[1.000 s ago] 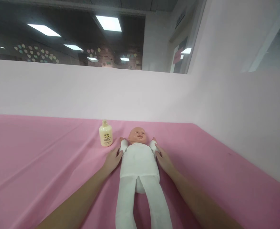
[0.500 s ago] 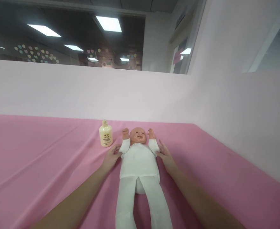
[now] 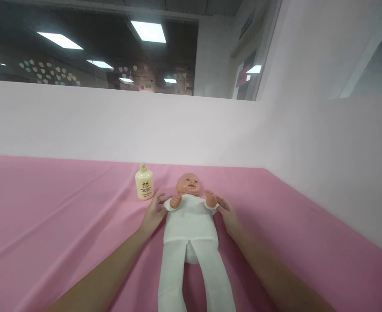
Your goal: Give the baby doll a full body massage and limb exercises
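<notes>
Head view, frame centre: left hand point(image 3: 152, 215) and right hand point(image 3: 230, 217), fingers open, flank the doll point(image 3: 190, 225), touching its sleeves; bottle point(image 3: 144, 183) stands upper left.

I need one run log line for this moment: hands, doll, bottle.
left hand: open, at doll's shoulder | right hand: open, at other shoulder | doll: on back, pink cloth | bottle: upright, untouched

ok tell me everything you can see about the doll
The doll is a baby figure lying face up on the pink cloth, head toward the wall. Its bald head and small hands look like hard plastic; the body is soft-looking in a white suit, legs stretched toward the camera. Both its arms are bent in over the chest. The left hand and right hand press against its sides at the shoulders. A cream bottle stands close by.
</notes>
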`<action>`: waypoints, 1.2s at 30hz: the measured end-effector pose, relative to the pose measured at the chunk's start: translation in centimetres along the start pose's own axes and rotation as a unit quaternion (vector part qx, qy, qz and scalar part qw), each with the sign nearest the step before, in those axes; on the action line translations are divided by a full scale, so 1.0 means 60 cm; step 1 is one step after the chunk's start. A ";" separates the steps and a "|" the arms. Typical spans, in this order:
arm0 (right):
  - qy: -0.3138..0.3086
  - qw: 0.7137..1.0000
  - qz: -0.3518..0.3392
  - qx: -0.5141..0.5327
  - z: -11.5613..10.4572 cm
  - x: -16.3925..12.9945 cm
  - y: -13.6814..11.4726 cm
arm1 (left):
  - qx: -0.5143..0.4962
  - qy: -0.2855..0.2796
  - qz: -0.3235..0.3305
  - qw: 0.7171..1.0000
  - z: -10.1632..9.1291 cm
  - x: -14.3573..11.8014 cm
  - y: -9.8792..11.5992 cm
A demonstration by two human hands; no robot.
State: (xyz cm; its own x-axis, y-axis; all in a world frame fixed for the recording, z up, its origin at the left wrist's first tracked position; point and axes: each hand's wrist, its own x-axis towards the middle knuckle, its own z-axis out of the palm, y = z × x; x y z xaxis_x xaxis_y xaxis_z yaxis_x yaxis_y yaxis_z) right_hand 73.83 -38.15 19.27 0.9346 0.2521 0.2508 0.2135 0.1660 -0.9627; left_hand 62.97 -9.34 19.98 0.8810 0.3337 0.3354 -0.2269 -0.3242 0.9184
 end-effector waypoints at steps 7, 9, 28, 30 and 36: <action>0.041 0.996 -0.059 -0.059 -0.001 0.007 0.017 | 0.088 0.069 0.039 0.993 0.003 -0.009 0.007; 0.048 0.995 -0.049 -0.074 -0.003 0.009 0.022 | 0.091 0.071 0.032 0.993 0.003 -0.010 0.009; 0.008 0.982 -0.011 -0.189 -0.013 0.011 0.032 | 0.123 0.008 0.000 0.992 -0.002 0.000 -0.010; 0.007 0.981 -0.006 -0.195 -0.013 0.011 0.032 | 0.121 0.002 -0.006 0.993 -0.003 0.001 -0.013; 0.008 0.981 -0.001 -0.196 -0.014 0.012 0.032 | 0.138 -0.015 -0.036 0.990 -0.008 0.002 -0.013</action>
State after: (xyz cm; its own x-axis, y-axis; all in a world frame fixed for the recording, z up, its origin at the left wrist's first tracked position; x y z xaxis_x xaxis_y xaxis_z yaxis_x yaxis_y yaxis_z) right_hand 75.16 -38.47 17.52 0.9380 0.2366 0.2534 0.3046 -0.2135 -0.9282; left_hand 63.04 -8.66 19.40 0.9038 0.3396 0.2606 -0.0446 -0.5306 0.8464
